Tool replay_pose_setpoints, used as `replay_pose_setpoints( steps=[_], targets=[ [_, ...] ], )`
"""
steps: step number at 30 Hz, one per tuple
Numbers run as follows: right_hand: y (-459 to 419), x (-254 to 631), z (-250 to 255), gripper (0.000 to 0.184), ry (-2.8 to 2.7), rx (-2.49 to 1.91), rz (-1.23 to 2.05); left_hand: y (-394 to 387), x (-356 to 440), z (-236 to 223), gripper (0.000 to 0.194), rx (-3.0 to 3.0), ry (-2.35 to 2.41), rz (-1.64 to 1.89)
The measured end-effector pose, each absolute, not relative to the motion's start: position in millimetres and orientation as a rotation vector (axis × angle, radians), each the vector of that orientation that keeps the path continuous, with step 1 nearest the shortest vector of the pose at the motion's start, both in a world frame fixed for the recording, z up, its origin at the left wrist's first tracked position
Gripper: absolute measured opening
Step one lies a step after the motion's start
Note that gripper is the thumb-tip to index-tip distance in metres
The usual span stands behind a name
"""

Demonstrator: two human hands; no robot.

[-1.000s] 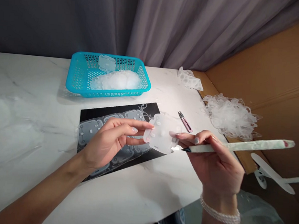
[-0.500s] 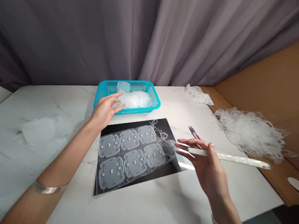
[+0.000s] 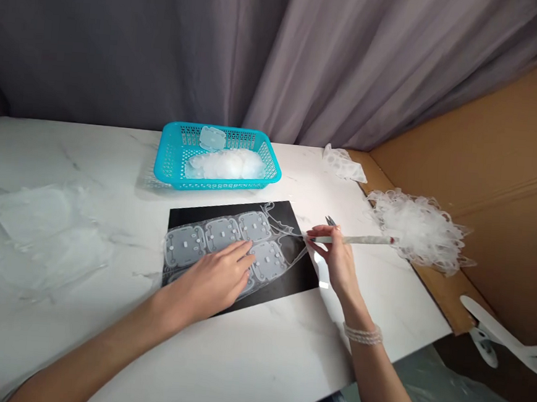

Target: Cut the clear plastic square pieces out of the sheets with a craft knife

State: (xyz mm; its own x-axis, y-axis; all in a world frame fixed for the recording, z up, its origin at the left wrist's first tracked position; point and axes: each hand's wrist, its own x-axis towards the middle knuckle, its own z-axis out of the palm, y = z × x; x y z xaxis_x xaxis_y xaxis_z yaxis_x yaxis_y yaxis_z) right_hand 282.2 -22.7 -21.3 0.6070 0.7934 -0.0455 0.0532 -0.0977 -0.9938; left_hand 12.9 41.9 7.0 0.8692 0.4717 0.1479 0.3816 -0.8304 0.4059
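A translucent sheet of joined square silicone pads (image 3: 222, 233) lies on a black mat (image 3: 290, 276) in the middle of the white marble table (image 3: 246, 360). My left hand (image 3: 213, 277) rests flat on the sheet's near pads, fingers stretched out. My right hand (image 3: 336, 259) grips a long white wrapped tool (image 3: 363, 239) like a pen. Its dark tip sits at the thin trim at the sheet's right edge.
A turquoise basket (image 3: 172, 156) behind the mat holds several loose clear pads. Small snips (image 3: 331, 221) lie right of the mat. A heap of white trim scraps (image 3: 417, 228) sits by the cardboard wall (image 3: 494, 169). Clear plastic film (image 3: 38, 226) lies at the left.
My left hand carried a single pad to the basket, let it go, then came back down flat onto the sheet. My right hand brought the tool's tip to the sheet's right edge.
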Motion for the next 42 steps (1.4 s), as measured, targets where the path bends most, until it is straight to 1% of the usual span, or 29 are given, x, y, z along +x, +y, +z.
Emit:
replay_pose_setpoints(
  steps=[4, 7, 9, 12, 14, 18, 23, 30, 36, 42],
  targets=[
    [-42.7, 293.9, -13.7, 0.054, -0.624, -1.642, 0.536, 31.6, 1.8, -19.8, 0.040, 2.883, 0.509, 0.332],
    [-53.8, 277.7, -1.8, 0.053, -0.662, -1.712, 0.428, 32.6, -3.5, -32.4, 0.043, 2.936, 0.454, 0.353],
    [-57.5, 253.5, 4.4, 0.048, -0.807, -1.725, 0.537, 34.0, -4.5, -35.6, 0.043, 2.947, 0.432, 0.396],
    [-59.0, 213.7, 5.1, 0.032, -1.119, -1.716, 0.777, 34.7, -4.1, -35.3, 0.039, 2.941, 0.415, 0.445],
    [-58.3, 195.3, 0.9, 0.026, -1.258, -1.715, 0.823, 34.5, -3.8, -34.1, 0.036, 2.926, 0.412, 0.477],
    [-55.7, 183.3, -7.4, 0.021, -1.371, -1.741, 0.814, 34.7, -3.8, -33.0, 0.032, 2.861, 0.396, 0.530],
    [-52.8, 181.2, -8.6, 0.020, -1.596, -1.778, 0.637, 36.1, -4.2, -32.9, 0.030, 2.848, 0.372, 0.521],
    [-46.7, 174.5, -5.1, 0.018, -1.709, -1.793, 0.517, 36.2, -4.0, -33.8, 0.029, 2.851, 0.366, 0.543],
    [-62.9, 172.0, -5.2, 0.015, -1.840, -1.776, 0.348, 37.1, -4.9, -34.2, 0.031, 2.803, 0.387, 0.548],
    [-61.3, 173.0, -27.9, 0.027, -2.040, -1.679, 0.162, 38.1, -5.1, -39.3, 0.031, 2.895, 0.350, 0.494]
  ],
)
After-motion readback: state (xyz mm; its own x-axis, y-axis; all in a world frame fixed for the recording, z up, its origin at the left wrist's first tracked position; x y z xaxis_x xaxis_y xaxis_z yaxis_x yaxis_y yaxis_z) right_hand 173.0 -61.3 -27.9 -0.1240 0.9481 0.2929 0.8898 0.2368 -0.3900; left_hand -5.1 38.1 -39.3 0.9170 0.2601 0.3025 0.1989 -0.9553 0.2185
